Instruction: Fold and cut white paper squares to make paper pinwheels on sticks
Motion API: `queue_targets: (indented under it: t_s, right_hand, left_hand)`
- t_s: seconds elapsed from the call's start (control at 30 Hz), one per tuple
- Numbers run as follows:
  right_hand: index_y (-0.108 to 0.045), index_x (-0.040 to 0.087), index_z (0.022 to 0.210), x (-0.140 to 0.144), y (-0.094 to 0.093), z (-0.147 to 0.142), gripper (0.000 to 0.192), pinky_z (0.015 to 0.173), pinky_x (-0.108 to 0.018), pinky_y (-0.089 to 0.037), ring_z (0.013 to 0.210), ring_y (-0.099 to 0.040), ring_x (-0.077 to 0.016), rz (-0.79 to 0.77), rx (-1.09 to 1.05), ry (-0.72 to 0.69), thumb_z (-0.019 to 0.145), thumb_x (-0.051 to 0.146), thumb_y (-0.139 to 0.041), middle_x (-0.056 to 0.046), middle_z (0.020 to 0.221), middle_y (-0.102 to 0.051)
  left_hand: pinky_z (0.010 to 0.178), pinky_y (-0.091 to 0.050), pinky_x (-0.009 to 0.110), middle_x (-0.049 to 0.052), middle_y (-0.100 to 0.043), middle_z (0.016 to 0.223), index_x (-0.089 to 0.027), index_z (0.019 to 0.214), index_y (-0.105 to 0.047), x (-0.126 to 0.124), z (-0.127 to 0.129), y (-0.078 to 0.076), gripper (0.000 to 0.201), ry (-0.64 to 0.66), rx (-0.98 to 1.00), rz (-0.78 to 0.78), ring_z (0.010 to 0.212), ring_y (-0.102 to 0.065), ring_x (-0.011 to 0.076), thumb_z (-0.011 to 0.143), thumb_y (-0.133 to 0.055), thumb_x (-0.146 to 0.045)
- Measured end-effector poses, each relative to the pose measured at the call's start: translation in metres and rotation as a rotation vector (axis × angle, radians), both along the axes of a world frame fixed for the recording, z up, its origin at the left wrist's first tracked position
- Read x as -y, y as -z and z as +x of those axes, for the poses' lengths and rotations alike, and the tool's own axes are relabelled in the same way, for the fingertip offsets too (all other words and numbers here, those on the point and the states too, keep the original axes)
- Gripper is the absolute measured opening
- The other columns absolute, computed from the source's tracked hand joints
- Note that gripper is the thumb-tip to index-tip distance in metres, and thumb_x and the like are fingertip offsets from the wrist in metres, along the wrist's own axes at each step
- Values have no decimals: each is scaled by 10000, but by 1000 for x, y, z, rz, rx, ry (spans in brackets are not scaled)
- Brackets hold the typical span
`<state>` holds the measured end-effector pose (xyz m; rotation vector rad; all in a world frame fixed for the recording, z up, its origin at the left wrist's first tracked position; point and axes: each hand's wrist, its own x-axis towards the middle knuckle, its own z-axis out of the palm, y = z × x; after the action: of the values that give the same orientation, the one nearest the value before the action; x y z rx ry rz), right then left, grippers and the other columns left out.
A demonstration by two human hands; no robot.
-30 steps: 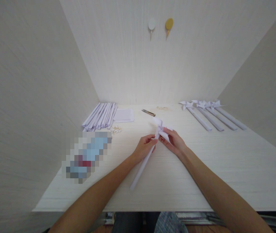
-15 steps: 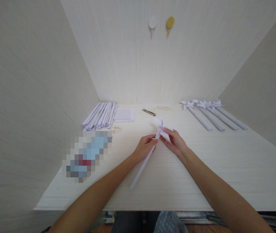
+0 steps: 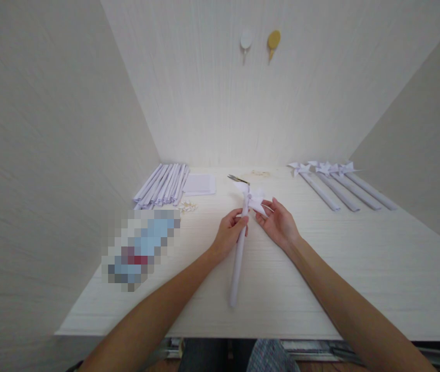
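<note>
A white paper pinwheel (image 3: pixel 237 268) with a rolled-paper stick is held in my left hand (image 3: pixel 230 231), whose fingers are closed round the upper stick. Its folded vanes stand at the far end, and the lower end of the stick points toward me. My right hand (image 3: pixel 281 226) is just right of the vanes, palm partly up and fingers apart. Its fingertips are close to one vane; whether they touch it I cannot tell. Just beyond the vanes lies a pair of thread snips (image 3: pixel 237 180), partly covered by the pinwheel.
Several rolled paper sticks (image 3: pixel 161 186) lie at the back left beside a stack of white paper sheets (image 3: pixel 200 184) and small pale pieces (image 3: pixel 188 206). A blurred blue object (image 3: pixel 146 245) is nearer me. Several finished pinwheels (image 3: pixel 326 188) rest at the back right. Walls enclose the table (image 3: pixel 297 305).
The pinwheel's stick has swung more upright in view, its lower end moving right. My right hand's fingers have loosened from the vanes and opened.
</note>
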<state>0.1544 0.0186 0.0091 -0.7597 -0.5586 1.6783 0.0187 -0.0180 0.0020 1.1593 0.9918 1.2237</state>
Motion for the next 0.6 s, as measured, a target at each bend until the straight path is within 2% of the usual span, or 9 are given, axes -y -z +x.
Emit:
queue_targets:
  t_s: [0.13,0.23,0.43,0.53,0.6]
  right_hand:
    - [-588,189,590,6,2,-5,174,542,-194,-444,585,-585,-88,196,237,36,573,272,-739,10,625,-661]
    - [-575,186,598,17,2,-13,184,541,-210,-433,538,-558,-86,364,415,-41,589,289,-727,14,593,-649]
    - [-486,199,555,35,1,-24,252,461,-213,-363,485,-486,-88,459,530,-238,598,299,-714,45,517,-562]
    - [-460,199,541,39,2,-25,262,428,-207,-288,453,-398,-70,525,643,-233,609,275,-701,64,492,-487]
    - [-452,201,529,41,4,-25,264,437,-216,-287,457,-381,-72,561,713,-200,614,266,-693,65,489,-464]
  left_hand:
    - [382,-209,185,-75,-462,457,-159,940,-515,0,-3,-3,363,-132,16,14,375,-337,51,716,-541,-443]
    - [386,-221,182,-77,-464,477,-166,957,-494,-1,-5,-5,383,-207,40,30,385,-340,49,721,-541,-463]
    - [401,-270,186,-81,-455,496,-175,953,-467,-2,-6,-5,392,-251,114,30,411,-381,60,719,-547,-480]
    - [406,-272,180,-78,-462,511,-176,952,-465,-3,-7,-4,364,-281,121,49,420,-377,55,736,-534,-461]
    - [399,-266,177,-77,-468,521,-179,953,-461,-4,-7,-4,340,-303,121,44,412,-365,50,751,-518,-446]
